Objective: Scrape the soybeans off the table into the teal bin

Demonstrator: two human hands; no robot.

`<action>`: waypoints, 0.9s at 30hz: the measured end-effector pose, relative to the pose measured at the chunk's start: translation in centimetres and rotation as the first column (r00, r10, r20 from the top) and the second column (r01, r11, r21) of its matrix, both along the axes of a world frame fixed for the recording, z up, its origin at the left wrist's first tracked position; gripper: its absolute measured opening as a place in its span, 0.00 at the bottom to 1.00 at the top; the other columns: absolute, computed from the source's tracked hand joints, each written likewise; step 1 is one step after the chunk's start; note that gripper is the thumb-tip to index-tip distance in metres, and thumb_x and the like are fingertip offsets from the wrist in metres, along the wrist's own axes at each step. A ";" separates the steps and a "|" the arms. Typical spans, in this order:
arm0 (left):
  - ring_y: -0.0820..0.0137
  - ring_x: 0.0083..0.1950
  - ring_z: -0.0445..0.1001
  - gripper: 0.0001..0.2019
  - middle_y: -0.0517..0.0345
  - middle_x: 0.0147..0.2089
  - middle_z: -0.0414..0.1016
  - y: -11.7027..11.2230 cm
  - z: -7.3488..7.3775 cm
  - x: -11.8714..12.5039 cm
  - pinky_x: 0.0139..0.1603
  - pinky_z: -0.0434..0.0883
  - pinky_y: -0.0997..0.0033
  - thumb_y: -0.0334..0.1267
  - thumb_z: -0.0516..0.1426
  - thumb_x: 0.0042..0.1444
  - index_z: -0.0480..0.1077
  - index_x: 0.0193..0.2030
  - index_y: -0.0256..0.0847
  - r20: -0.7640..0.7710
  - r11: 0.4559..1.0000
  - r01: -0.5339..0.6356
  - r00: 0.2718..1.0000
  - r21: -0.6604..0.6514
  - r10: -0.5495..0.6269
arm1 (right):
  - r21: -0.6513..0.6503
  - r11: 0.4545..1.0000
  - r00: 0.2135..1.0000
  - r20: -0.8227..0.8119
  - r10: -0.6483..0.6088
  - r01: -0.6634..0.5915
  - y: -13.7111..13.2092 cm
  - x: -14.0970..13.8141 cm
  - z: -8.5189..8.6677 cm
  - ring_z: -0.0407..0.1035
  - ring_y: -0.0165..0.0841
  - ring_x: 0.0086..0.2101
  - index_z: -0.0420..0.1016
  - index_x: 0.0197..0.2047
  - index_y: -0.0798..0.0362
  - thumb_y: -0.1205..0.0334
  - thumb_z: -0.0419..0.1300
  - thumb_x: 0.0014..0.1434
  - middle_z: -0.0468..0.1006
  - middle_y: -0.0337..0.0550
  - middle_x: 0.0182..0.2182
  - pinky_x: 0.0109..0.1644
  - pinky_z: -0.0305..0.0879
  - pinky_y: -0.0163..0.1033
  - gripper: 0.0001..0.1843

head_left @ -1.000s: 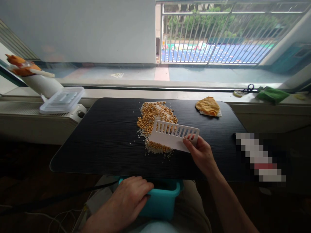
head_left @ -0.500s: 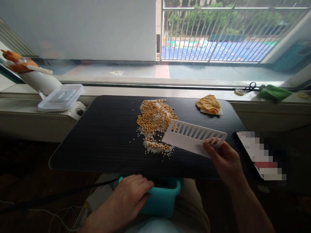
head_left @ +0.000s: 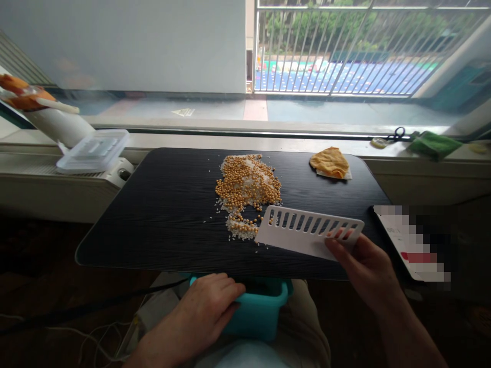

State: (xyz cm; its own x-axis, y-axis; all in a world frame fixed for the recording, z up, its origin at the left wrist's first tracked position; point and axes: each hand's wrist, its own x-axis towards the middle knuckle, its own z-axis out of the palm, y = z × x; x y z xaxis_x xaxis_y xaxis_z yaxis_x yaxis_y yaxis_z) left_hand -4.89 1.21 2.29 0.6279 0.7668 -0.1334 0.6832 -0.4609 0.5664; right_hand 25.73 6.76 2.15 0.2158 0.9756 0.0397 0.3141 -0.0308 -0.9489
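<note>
A pile of yellow beans mixed with white rice (head_left: 246, 188) lies on the black tabletop (head_left: 169, 214). My right hand (head_left: 366, 266) is closed on the right end of a white slotted plastic scraper (head_left: 303, 232), whose left end rests on the table just right of the pile's near edge. My left hand (head_left: 203, 312) grips the rim of a teal plastic bin (head_left: 261, 312) held below the table's front edge, above my lap.
A yellow cloth (head_left: 330, 162) lies at the table's back right. A clear lidded box (head_left: 92, 150) and a white cylinder (head_left: 57, 125) sit on the sill at left; scissors (head_left: 395, 135) and a green cloth (head_left: 433, 144) at right. A blurred-out flat item (head_left: 410, 245) lies beside the table.
My right hand has drawn the scraper off the pile, to the right and toward me. The left hand stays on the bin.
</note>
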 end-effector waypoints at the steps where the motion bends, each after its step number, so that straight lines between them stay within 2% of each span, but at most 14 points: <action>1: 0.64 0.39 0.72 0.08 0.59 0.37 0.75 0.1 0.0 0.0 0.40 0.65 0.67 0.25 0.55 0.61 0.70 0.42 0.41 0.000 1.000 0.000 1.000 0.001 0.000 | 0.000 1.000 1.000 0.003 0.001 -0.001 0.0 0.1 0.1 0.77 0.39 0.33 0.79 0.34 0.48 0.49 0.69 0.50 0.82 0.43 0.31 0.39 0.76 0.42 0.13; 6: 0.63 0.40 0.72 0.09 0.58 0.39 0.75 0.2 -0.2 0.1 0.42 0.65 0.65 0.24 0.55 0.60 0.70 0.43 0.41 -0.003 1.000 -0.002 1.000 -0.009 0.002 | 0.020 1.000 1.000 0.026 -0.006 0.006 -0.2 0.1 0.3 0.78 0.39 0.34 0.79 0.34 0.48 0.51 0.69 0.51 0.83 0.42 0.32 0.40 0.75 0.41 0.11; 13: 0.61 0.42 0.72 0.09 0.57 0.40 0.76 -0.2 0.0 -0.3 0.44 0.66 0.62 0.25 0.56 0.61 0.71 0.45 0.40 -0.027 1.000 -0.003 1.000 -0.028 0.002 | 0.056 0.993 0.995 0.017 0.101 -0.102 -0.3 -2.2 0.2 0.76 0.36 0.34 0.79 0.35 0.48 0.54 0.66 0.55 0.82 0.40 0.32 0.40 0.73 0.37 0.07; 18: 0.60 0.42 0.73 0.09 0.55 0.41 0.77 -0.6 0.3 -1.2 0.44 0.66 0.61 0.24 0.56 0.60 0.71 0.44 0.40 -0.044 1.000 -0.021 0.999 -0.013 0.020 | 0.035 0.968 0.968 0.004 0.250 -0.250 0.0 -3.4 0.5 0.74 0.32 0.32 0.78 0.34 0.48 0.57 0.64 0.58 0.81 0.38 0.32 0.37 0.71 0.33 0.05; 22: 0.61 0.41 0.73 0.10 0.55 0.40 0.77 -0.7 0.3 -2.2 0.42 0.67 0.63 0.24 0.56 0.60 0.72 0.45 0.40 -0.040 0.999 -0.047 0.998 0.007 0.047 | 0.065 0.967 0.969 -0.003 0.247 -0.246 0.5 -4.0 0.5 0.73 0.32 0.32 0.77 0.34 0.48 0.57 0.64 0.58 0.81 0.38 0.32 0.38 0.69 0.33 0.05; 24: 0.60 0.40 0.74 0.10 0.55 0.39 0.77 -0.8 0.2 -2.5 0.42 0.67 0.63 0.24 0.56 0.59 0.72 0.45 0.40 -0.042 0.999 -0.052 0.998 0.011 0.052 | 0.048 0.962 0.963 -0.006 0.269 -0.269 0.5 -4.3 0.5 0.72 0.32 0.31 0.78 0.35 0.48 0.56 0.64 0.58 0.80 0.38 0.31 0.37 0.69 0.33 0.06; 27: 0.60 0.40 0.74 0.09 0.55 0.39 0.76 -1.0 0.1 -2.7 0.40 0.67 0.63 0.25 0.57 0.59 0.72 0.45 0.40 -0.045 0.997 -0.071 0.996 0.004 0.071 | -0.047 0.937 0.938 -0.034 0.344 -0.345 -0.4 -4.3 0.5 0.72 0.32 0.28 0.79 0.35 0.49 0.54 0.64 0.57 0.80 0.39 0.30 0.33 0.69 0.34 0.09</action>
State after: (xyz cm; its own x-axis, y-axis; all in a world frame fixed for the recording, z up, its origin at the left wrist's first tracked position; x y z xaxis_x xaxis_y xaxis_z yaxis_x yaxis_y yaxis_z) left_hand -7.64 0.21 2.37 0.5654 0.8094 -0.1586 0.7388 -0.4115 0.5338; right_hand 21.45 6.41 2.70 -0.1338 0.9909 -0.0132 0.2902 0.0265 -0.9566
